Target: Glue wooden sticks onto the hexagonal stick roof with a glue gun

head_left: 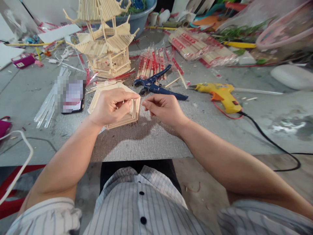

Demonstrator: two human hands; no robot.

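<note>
A hexagonal frame of pale wooden sticks (123,121) lies on the table in front of me. My left hand (111,104) is over it, fingers curled onto the frame, with the index fingertip at its right corner. Just right of that corner, my right hand (162,106) is closed in a pinch. Whatever is between those fingertips is too small or hidden to make out. Behind both hands lie dark blue cutting pliers (153,85). A yellow hot glue gun (221,93) with a glue stick in its back rests to the right.
A tiered pagoda model of sticks (107,45) stands behind the frame. Wrapped chopsticks (151,63) and larger packs (189,44) lie farther back. On the left are a phone (73,94) and clear glue sticks (50,101). A black cord (269,137) crosses the right edge.
</note>
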